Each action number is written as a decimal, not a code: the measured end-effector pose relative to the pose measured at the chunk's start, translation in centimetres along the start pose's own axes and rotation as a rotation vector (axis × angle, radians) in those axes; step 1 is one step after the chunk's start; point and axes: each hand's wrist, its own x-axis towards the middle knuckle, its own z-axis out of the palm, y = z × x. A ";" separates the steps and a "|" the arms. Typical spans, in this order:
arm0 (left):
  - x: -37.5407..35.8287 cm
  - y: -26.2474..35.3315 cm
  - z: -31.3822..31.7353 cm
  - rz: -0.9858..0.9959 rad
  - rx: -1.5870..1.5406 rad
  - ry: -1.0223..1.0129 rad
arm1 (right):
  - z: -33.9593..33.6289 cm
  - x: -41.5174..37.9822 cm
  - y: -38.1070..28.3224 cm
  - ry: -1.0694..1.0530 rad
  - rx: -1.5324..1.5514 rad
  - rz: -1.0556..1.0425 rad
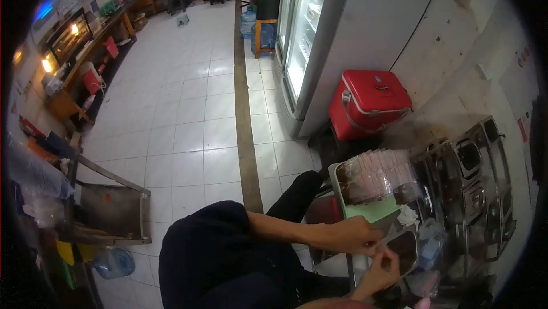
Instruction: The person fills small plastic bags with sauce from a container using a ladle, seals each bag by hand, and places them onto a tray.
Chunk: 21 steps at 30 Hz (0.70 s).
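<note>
My left hand (357,235) reaches in from the left with its fingers pinched. Close below it, my right hand (383,272) has its thumb and fingers pinched together, and the fingertips of both hands nearly meet. Between them shows a thin, see-through piece that looks like a small plastic bag (390,232); the fingers hide most of it. The hands are over the near side of a metal container (412,259) with dark contents. Just beyond, a metal tray (337,188) holds a row of several clear packets (379,175) with pink markings, beside a light green surface (374,211).
Metal pans and lids (474,195) line the wall at right. A crumpled white tissue (407,216) and plastic bags (431,246) lie near the hands. A red cooler box (368,103) stands beside a glass-door fridge (308,35). At left are a wooden chair (111,203) and a water jug (113,262).
</note>
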 end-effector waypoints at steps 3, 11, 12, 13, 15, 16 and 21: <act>0.9 0.9 -1.2 0.022 0.102 -0.010 | -0.4 0.9 0.8 0.142 -0.039 -0.082; 4.0 -0.4 -2.4 0.346 -0.175 -0.122 | -4.3 1.0 0.8 -0.229 0.275 -0.005; 4.0 -0.2 -2.4 0.244 -0.257 -0.184 | -4.4 0.9 0.8 -0.221 0.322 0.027; 3.9 0.2 -2.6 0.139 -0.337 -0.248 | -4.5 0.7 0.7 -0.214 0.371 0.060; 3.9 0.5 -2.7 0.041 -0.431 -0.285 | -4.5 0.4 0.1 -0.220 0.361 0.162; 4.1 0.6 -2.7 0.052 -0.448 -0.257 | -4.6 0.5 -0.7 -0.234 0.299 0.229; 3.9 1.3 -2.0 0.126 -0.414 -0.249 | -6.6 1.3 -1.0 -0.488 -0.102 0.034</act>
